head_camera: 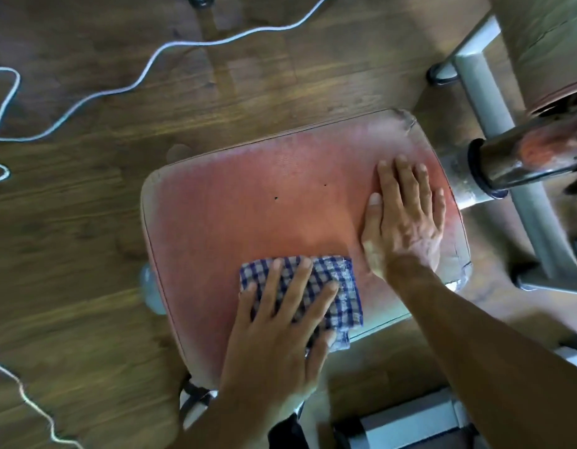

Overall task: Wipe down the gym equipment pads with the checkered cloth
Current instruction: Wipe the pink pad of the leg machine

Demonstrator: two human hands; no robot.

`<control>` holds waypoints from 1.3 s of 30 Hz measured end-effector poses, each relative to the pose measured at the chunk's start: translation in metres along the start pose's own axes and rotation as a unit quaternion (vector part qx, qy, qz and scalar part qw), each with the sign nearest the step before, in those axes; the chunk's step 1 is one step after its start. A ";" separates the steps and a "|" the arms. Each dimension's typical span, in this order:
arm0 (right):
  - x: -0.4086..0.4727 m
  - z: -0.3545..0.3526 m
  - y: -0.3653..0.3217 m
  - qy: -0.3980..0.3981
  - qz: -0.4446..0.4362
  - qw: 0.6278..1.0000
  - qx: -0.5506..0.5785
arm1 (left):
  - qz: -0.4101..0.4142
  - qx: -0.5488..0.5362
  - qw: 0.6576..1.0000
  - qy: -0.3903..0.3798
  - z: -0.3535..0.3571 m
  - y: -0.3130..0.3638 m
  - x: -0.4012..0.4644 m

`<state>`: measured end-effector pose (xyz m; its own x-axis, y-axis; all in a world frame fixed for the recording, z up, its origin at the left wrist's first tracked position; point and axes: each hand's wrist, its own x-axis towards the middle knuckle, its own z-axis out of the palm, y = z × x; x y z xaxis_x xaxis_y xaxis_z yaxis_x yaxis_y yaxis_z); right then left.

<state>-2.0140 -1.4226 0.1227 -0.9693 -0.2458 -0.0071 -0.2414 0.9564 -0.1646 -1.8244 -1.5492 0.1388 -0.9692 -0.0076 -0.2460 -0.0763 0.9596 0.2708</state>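
Note:
A worn red seat pad (248, 202) fills the middle of the view, its piping pale and its far right corner cracked. The blue-and-white checkered cloth (340, 296) lies folded on the pad's near edge. My left hand (280, 328) presses flat on the cloth with fingers spread. My right hand (405, 222) rests palm-down on the bare pad at its right side, fingers apart, holding nothing. Two small dark specks sit near the pad's middle.
The grey metal frame (494, 92) of the machine runs along the right, with a rusty chrome bar (520, 157) beside the pad. A second brownish pad (546, 43) shows at top right. A white cable (144, 72) snakes over the wooden floor on the left.

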 end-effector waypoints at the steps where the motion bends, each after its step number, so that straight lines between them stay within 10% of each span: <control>1: 0.000 0.000 0.000 0.002 -0.003 1.000 0.003 | 0.005 0.005 1.000 -0.009 0.001 -0.002 0.000; 10: 0.003 0.000 0.004 0.021 -0.004 0.998 0.056 | -0.058 -0.017 0.998 0.026 -0.014 0.000 0.074; 21: 0.008 -0.031 -0.005 -0.036 0.047 0.980 0.188 | 0.077 -0.036 0.995 -0.048 0.002 0.028 0.008; 27: -0.098 -0.038 -0.057 0.029 0.024 0.977 0.208 | 0.055 -0.383 0.922 -0.014 -0.049 -0.014 0.020; 33: -0.153 0.008 -0.079 -0.057 0.043 0.997 0.003 | 0.026 0.007 0.997 0.074 -0.056 -0.142 0.038; 39: -0.216 0.012 -0.152 -0.126 -0.109 0.986 0.001 | 0.004 0.016 0.999 0.044 -0.043 -0.170 0.036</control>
<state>-1.7677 -1.5168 0.1377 -0.8516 -0.4777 -0.2160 -0.4428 0.8760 -0.1912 -1.8564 -1.7247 0.1238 -0.9867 -0.0231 -0.1606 -0.0622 0.9680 0.2430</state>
